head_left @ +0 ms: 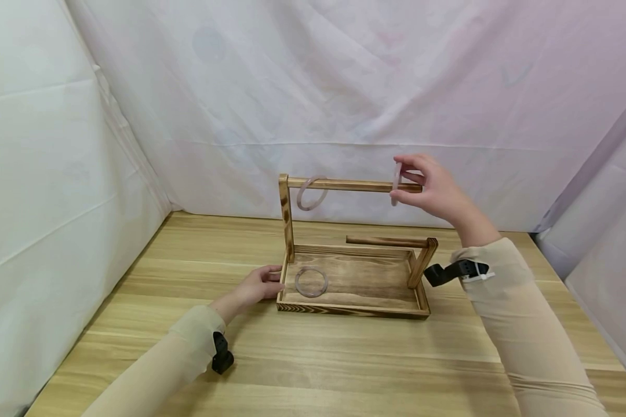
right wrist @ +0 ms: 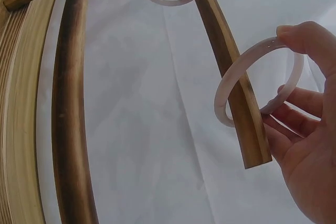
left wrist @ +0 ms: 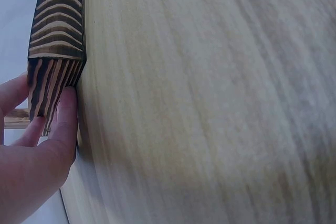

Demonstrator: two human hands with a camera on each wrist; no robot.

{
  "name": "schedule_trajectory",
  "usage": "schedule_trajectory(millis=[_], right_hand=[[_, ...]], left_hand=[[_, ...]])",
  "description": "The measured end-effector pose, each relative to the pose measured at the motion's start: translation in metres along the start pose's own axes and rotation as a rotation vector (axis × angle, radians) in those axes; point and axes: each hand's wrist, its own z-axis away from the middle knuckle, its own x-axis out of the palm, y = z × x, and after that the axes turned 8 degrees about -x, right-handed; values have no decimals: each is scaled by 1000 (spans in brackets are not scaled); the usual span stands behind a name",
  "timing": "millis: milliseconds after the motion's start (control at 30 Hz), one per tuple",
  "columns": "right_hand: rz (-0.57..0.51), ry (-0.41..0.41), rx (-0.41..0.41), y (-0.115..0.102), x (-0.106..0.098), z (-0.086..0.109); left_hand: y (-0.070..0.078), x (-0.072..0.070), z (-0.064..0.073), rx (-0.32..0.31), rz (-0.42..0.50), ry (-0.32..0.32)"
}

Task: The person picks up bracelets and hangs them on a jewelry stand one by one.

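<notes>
A pale pink bangle (right wrist: 247,61) is pinched between the thumb and fingers of my right hand (head_left: 435,188). It circles the upper bar (right wrist: 223,40) of a wooden rack close to the bar's free end. Toward the bar's other end hangs a second bangle (head_left: 313,193). My left hand (head_left: 255,286) grips the left edge of the rack's tray (head_left: 352,313), with fingers and thumb on the striped wood (left wrist: 55,35) in the left wrist view. Inside the tray a third, greyish bangle (head_left: 311,282) lies flat near the left end.
The rack's lower bar (head_left: 388,241) juts leftward from a short post (head_left: 423,263) on the right and carries nothing. A taller post (head_left: 287,217) holds the upper bar on the left. The wooden table (head_left: 313,365) meets a hanging white cloth (head_left: 240,104) behind.
</notes>
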Motion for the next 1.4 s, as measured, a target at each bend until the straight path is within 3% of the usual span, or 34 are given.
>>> schedule_trajectory(millis=[767, 1400], right_hand=[[8, -48, -45, -7, 14, -12], [52, -42, -136, -12, 24, -21]], left_hand=[[-2, -1, -1, -2, 3, -13], [0, -2, 1, -10, 5, 2]])
